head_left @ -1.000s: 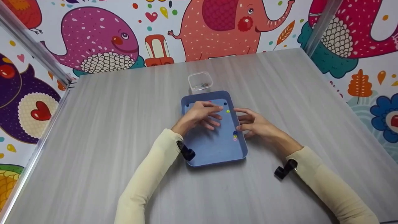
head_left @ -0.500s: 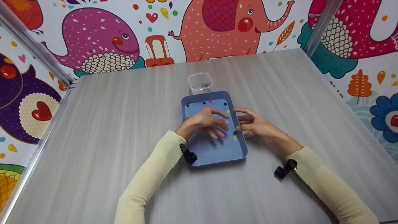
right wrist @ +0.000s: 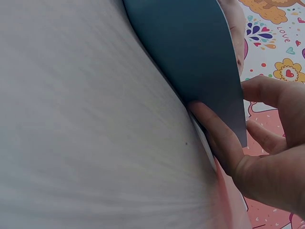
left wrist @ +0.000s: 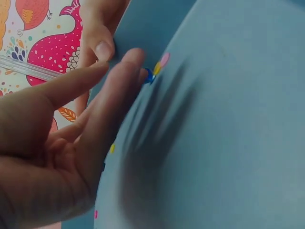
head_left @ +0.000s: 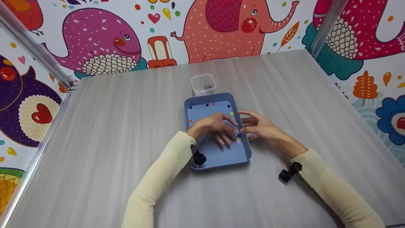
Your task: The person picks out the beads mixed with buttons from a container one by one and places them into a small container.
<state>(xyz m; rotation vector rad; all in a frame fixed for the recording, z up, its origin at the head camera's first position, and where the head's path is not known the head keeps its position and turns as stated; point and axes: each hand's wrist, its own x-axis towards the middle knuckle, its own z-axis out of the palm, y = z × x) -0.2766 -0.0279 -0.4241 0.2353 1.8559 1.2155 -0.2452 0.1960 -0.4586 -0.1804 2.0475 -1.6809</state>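
Observation:
A blue rectangular tray [head_left: 221, 158] lies on the table with several small button-like discs inside. My left hand [head_left: 215, 123] is over the tray, fingers extended and slightly bent towards its right wall. In the left wrist view, its fingertips are beside a blue disc [left wrist: 149, 75]; a yellow disc [left wrist: 157, 67] and a pink disc [left wrist: 165, 59] lie just past it. The thumb stands apart from the fingers, and whether they touch the blue disc is hidden. My right hand [head_left: 261, 126] holds the tray's right wall, with digits at the rim and one against the outer side [right wrist: 190, 57].
Behind the tray stands a small clear plastic box [head_left: 204, 84] with small coloured pieces in it. Dark discs, a pink disc [head_left: 213, 104], a yellow disc [head_left: 232, 113] and an orange disc [head_left: 190, 120] lie near the tray's walls. A patterned wall backs the table.
My left hand has moved right and towards me, from the tray's back part to the discs by its right wall, uncovering discs at the back and left. My right hand stays in place.

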